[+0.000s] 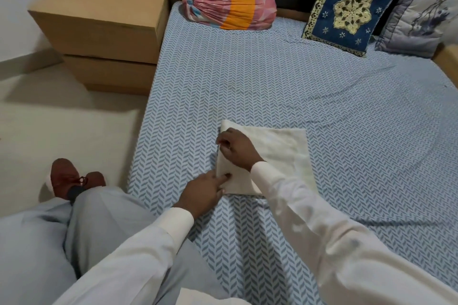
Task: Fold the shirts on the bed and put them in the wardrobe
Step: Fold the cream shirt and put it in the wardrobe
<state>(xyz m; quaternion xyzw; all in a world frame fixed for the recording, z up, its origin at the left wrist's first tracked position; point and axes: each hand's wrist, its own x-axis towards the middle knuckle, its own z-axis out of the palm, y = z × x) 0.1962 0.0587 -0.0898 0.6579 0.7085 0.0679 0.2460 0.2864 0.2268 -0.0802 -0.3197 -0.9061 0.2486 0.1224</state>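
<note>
2 hands worked the left edge of the folded white shirt [280,153], flat on the bed [322,94] near its left side and too nearly square to show a long axis: left hand [203,193] pressed with straight fingers, right hand [236,150] pinched the fold.

The bed [322,106] is covered with a sheet in a blue and white herringbone pattern, a little wrinkled near the front edge. A folded cream shirt [280,153] lies flat on it, near the front. At the head end rest a pink and orange bolster [230,2], a blue embroidered cushion [352,7] and a grey cushion [418,17], the two cushions leaning against the headboard.
</note>
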